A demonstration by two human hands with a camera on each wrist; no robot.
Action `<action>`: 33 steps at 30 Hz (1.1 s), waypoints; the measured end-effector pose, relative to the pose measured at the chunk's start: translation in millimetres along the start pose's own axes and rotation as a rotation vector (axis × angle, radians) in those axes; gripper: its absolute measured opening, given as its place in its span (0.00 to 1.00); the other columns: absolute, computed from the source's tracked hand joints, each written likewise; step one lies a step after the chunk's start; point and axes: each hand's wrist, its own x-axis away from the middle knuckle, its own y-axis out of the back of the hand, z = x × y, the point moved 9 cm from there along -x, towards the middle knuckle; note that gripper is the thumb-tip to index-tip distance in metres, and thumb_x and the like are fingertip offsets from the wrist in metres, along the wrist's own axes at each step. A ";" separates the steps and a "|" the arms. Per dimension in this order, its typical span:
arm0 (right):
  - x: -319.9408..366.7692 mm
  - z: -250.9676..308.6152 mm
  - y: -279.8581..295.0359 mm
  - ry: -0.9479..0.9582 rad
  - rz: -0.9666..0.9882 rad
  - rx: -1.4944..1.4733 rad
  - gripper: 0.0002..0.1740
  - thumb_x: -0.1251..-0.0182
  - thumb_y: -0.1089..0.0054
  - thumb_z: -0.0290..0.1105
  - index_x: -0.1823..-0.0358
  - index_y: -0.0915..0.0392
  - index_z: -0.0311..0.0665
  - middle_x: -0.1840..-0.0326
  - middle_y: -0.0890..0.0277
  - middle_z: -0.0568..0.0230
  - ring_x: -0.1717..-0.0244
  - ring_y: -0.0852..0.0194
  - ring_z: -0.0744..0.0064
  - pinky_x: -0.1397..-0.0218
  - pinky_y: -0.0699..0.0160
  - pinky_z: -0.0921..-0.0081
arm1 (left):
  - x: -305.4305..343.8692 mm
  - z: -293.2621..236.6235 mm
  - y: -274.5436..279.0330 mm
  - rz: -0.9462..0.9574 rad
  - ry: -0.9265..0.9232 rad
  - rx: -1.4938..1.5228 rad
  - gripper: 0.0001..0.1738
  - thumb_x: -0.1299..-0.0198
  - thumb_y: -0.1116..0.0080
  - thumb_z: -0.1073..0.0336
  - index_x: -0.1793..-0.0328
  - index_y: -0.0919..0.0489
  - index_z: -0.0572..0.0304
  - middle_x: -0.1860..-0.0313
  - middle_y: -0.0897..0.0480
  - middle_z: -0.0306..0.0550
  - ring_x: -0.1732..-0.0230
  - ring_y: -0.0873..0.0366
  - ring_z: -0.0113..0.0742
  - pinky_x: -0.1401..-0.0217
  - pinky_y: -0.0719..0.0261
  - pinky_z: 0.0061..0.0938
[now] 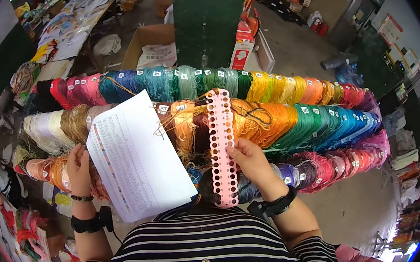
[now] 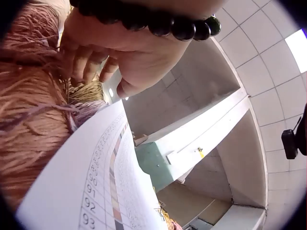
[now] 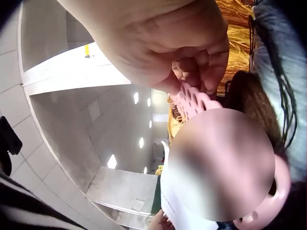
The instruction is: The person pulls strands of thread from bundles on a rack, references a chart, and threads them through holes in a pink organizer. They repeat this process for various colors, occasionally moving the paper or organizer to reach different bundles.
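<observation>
A long pink strip with holes along both edges (image 1: 224,158) stands before my body, a few threads at its top end. My right hand (image 1: 252,160) pinches its edge between thumb and fingers; the right wrist view shows those fingertips on the pink strip (image 3: 192,101). To the left a white sheet with a printed number chart and a column of colour swatches (image 1: 139,159) lies slanted over the thread skeins. My left hand (image 1: 79,170) is beside the sheet's left edge. Its loosely bent fingers (image 2: 81,64) rest by the brown skeins (image 2: 33,105), thumb close to the paper's corner.
Three rows of labelled thread skeins (image 1: 278,120) in many colours stretch across in front of me. Behind them are a dark green pillar (image 1: 204,21), a cardboard box (image 1: 148,36) and a red-and-white carton (image 1: 242,49). A cluttered table (image 1: 74,27) stands at the far left.
</observation>
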 end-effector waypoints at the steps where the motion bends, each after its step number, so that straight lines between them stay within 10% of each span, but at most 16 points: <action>1: -0.7 5.2 -2.9 0.039 -0.012 -0.047 0.11 0.29 0.43 0.32 0.52 0.24 0.31 0.67 0.21 0.70 0.69 0.27 0.85 0.65 0.26 0.82 | 0.9 -3.7 -6.2 0.042 0.067 -0.042 0.25 0.34 0.44 0.68 0.33 0.33 0.70 0.56 0.22 0.41 0.60 0.28 0.23 0.54 0.27 0.19; 11: 7.7 19.8 5.3 0.155 -0.068 0.031 0.10 0.28 0.45 0.30 0.51 0.24 0.32 0.67 0.24 0.74 0.68 0.32 0.86 0.62 0.29 0.83 | -13.6 -42.8 -69.6 0.154 0.018 0.338 0.28 0.37 0.44 0.77 0.31 0.38 0.71 0.42 0.23 0.52 0.43 0.24 0.33 0.41 0.28 0.24; 24: 4.2 11.0 2.7 0.153 -0.112 0.141 0.13 0.27 0.49 0.27 0.46 0.25 0.30 0.58 0.22 0.71 0.58 0.27 0.84 0.52 0.27 0.83 | -16.5 -34.2 -93.1 0.222 0.108 0.439 0.29 0.34 0.47 0.75 0.28 0.40 0.67 0.42 0.22 0.51 0.45 0.23 0.34 0.42 0.26 0.25; 33: -3.5 -21.2 -3.8 0.075 -0.199 -0.100 0.07 0.27 0.47 0.29 0.58 0.23 0.33 0.68 0.25 0.76 0.68 0.33 0.88 0.63 0.32 0.87 | 3.7 -11.2 -80.4 0.251 0.279 0.655 0.31 0.38 0.45 0.76 0.28 0.40 0.70 0.52 0.18 0.52 0.54 0.20 0.30 0.53 0.22 0.21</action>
